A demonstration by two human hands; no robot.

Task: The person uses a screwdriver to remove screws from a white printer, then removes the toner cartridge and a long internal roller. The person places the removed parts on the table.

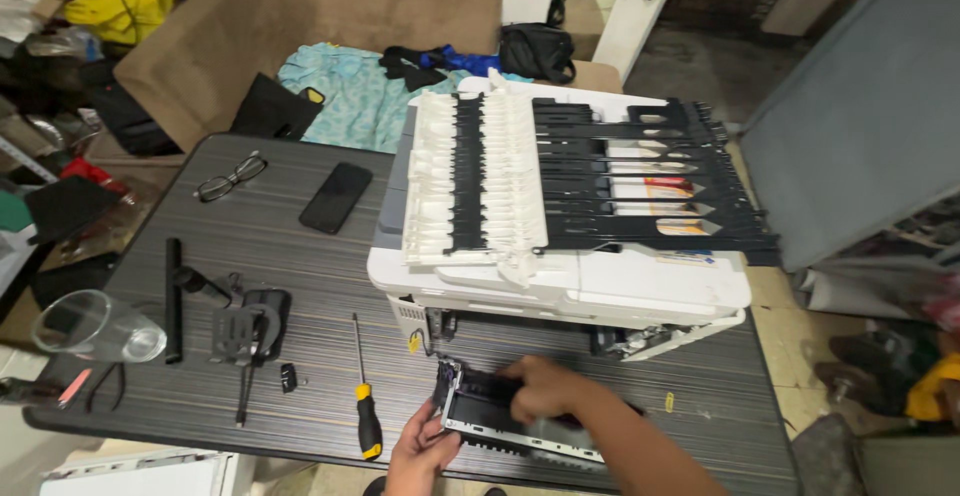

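The left hand has its fingers curled round the left end of a black and silver printer module, thumb side up, gripping it at the corner. The right hand lies across the top of the same module, fingers closed down over its upper edge — the forearm runs off toward the lower right corner of the view. The module sits low on the counter, close to the near edge, and just in front of the white printer, whose front lower side is open and shows dark inner parts.

On top of the printer a white ribbed panel and a black ribbed frame lie side by side, the black one overhanging the printer's right side.

Left of the hands a yellow-and-black screwdriver lies near the front edge, its tip pointing away. Further left are a small black piece, a black bracket assembly, a black rod and a clear plastic cup on its side at the left edge. A black phone and a pair of glasses lie toward the far edge. The widest bare stretch of counter is between phone and screwdriver — a narrower strip lies right of the forearm, with a small yellow bit on it.
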